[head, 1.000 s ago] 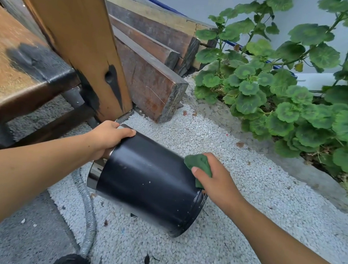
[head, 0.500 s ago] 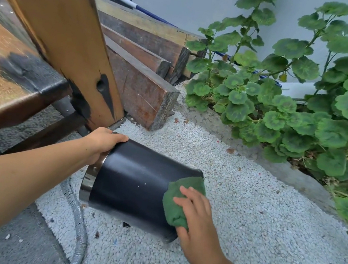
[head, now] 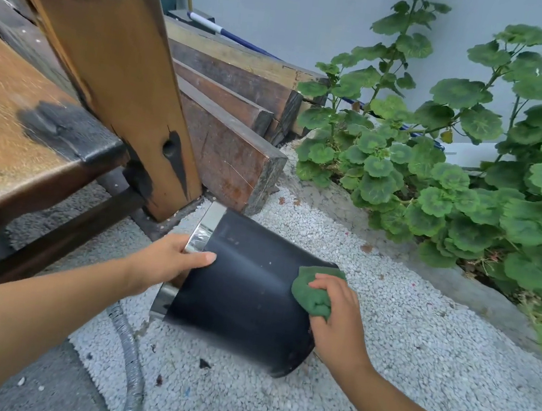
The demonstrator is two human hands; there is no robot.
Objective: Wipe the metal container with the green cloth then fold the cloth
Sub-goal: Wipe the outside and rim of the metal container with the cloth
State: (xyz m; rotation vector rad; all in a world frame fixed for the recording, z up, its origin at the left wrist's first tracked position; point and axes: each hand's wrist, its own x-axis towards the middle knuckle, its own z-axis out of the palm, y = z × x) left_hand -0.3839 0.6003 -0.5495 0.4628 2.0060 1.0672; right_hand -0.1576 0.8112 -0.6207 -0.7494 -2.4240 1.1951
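Note:
The black metal container (head: 244, 291) with a shiny steel rim lies tilted on its side on white gravel, rim toward the left. My left hand (head: 166, 260) grips that rim, thumb along the black wall. My right hand (head: 334, 317) holds a bunched green cloth (head: 312, 290) and presses it against the container's wall near its closed right end. The cloth's lower part is hidden under my fingers.
A wooden bench (head: 32, 125) and its slanted leg (head: 124, 75) stand at the left. Stacked timber beams (head: 233, 110) lie behind the container. Leafy green plants (head: 455, 181) fill the right. A grey corrugated hose (head: 133, 373) runs along the gravel at the lower left.
My right hand has slid the cloth along the container's wall, from its upper far edge down the side and back up. The container is tilted differently and my view has shifted.

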